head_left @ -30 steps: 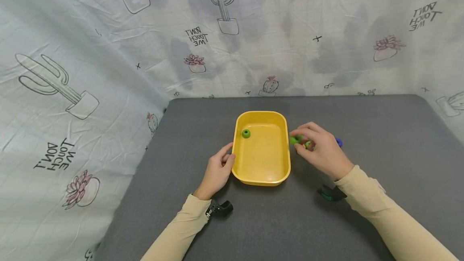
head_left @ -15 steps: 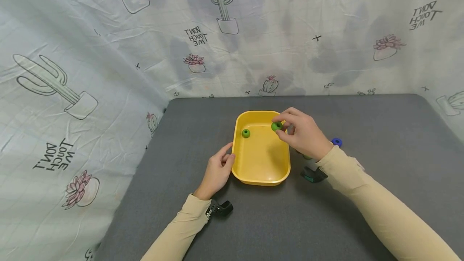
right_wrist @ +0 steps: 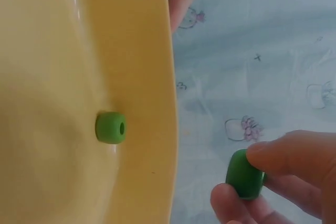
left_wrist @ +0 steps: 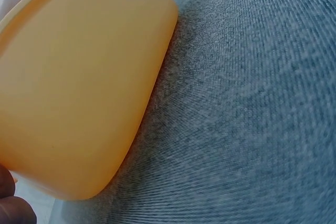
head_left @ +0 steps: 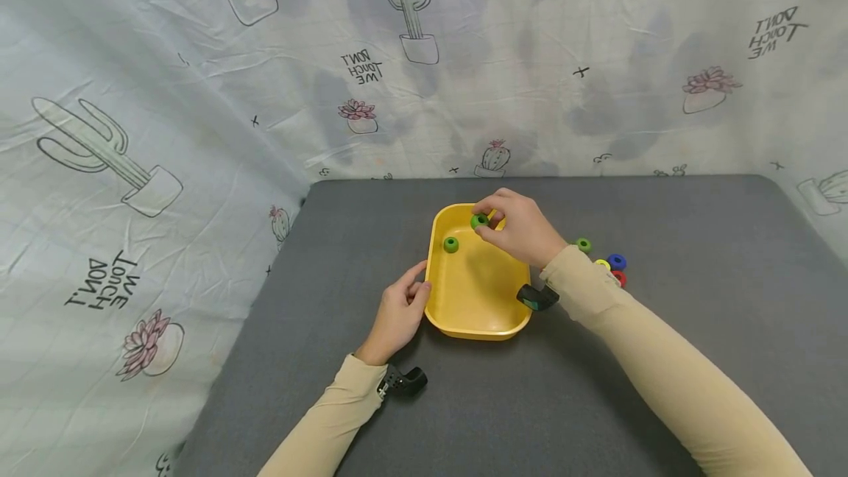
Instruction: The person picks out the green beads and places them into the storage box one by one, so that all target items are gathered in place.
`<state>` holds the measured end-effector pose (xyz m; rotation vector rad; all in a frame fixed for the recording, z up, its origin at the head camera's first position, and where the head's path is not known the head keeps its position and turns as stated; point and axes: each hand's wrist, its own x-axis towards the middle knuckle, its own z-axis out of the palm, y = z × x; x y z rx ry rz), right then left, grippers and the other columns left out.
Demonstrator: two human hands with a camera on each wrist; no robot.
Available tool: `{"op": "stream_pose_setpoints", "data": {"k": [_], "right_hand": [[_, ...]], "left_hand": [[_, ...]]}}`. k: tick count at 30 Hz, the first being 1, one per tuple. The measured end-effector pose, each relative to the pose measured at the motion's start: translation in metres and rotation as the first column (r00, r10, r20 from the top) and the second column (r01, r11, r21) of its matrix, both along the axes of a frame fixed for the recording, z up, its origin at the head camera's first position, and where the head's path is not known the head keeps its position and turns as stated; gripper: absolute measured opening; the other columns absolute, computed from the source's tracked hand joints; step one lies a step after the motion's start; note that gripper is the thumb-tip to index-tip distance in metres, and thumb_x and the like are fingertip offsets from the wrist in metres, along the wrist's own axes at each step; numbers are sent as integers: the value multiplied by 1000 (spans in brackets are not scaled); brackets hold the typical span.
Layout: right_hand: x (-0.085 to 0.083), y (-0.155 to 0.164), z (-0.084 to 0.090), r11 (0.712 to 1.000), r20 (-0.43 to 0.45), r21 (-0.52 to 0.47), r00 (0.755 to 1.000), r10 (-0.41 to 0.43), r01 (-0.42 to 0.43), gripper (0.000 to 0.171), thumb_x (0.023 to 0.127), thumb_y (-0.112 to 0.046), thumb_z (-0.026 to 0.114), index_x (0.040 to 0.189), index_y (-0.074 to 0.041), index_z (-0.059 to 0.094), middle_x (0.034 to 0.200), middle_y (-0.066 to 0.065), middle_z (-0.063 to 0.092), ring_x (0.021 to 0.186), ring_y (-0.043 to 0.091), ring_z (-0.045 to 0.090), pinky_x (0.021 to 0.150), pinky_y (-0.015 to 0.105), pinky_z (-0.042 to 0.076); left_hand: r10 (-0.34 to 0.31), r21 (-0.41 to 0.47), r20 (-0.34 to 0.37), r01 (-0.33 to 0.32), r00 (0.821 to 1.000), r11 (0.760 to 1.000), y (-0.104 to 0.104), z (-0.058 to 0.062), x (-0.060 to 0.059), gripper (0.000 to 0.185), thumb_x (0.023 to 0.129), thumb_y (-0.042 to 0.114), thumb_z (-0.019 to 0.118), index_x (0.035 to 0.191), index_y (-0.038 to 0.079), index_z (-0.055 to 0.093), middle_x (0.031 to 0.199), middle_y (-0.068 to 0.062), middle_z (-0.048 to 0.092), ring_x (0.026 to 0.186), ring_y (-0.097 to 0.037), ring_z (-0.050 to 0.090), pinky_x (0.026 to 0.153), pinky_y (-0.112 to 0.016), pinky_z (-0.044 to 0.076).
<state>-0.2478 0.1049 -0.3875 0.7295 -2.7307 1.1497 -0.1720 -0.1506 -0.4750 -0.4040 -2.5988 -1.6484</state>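
Observation:
A yellow tub (head_left: pixel 478 319) sits in the middle of the grey table, with one green bead (head_left: pixel 451 244) lying on its floor near the far left corner. My right hand (head_left: pixel 513 228) hovers over the tub's far end and pinches a second green bead (head_left: pixel 479 221) between thumb and fingertips. The right wrist view shows that pinched green bead (right_wrist: pixel 244 174) and the bead lying in the tub (right_wrist: pixel 111 127). My left hand (head_left: pixel 400 311) rests against the tub's left wall, fingers loosely bent. In the left wrist view the tub's outer wall (left_wrist: pixel 73 87) fills the left side.
Loose beads lie on the table right of the tub: green (head_left: pixel 584 244), yellow (head_left: pixel 602 264), blue (head_left: pixel 617 261) and red (head_left: pixel 619 277). A cactus-print cloth (head_left: pixel 199 94) hangs behind and to the left of the table. Grey table surface (head_left: pixel 695 256) stretches to the right.
My right hand picked a green bead from the pile on the right and carried it left over the tub's far end. The left hand stayed put.

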Motion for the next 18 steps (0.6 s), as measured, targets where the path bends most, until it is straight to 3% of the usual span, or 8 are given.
{"op": "stream_pose_setpoints", "data": {"k": [8, 18], "right_hand": [[-20, -10, -10, 999, 107, 36, 994, 6, -10, 28, 97, -10, 73, 124, -3, 73, 115, 12, 62, 94, 28, 69, 85, 42, 58], [-33, -21, -29, 987, 135, 159, 991, 17, -39, 32, 93, -3, 75, 124, -1, 73, 116, 16, 66, 99, 30, 65, 91, 43, 57]], "left_hand": [[-4, -3, -18, 4, 1000, 1000, 0, 0, -1, 45, 108, 12, 54, 152, 1, 51, 74, -3, 59, 59, -7, 47, 59, -21, 39], [6, -6, -1, -6, 1000, 1000, 1, -1, 1, 45, 109, 13, 55, 153, 3, 51, 72, 1, 56, 58, -8, 47, 60, -21, 39]]}}
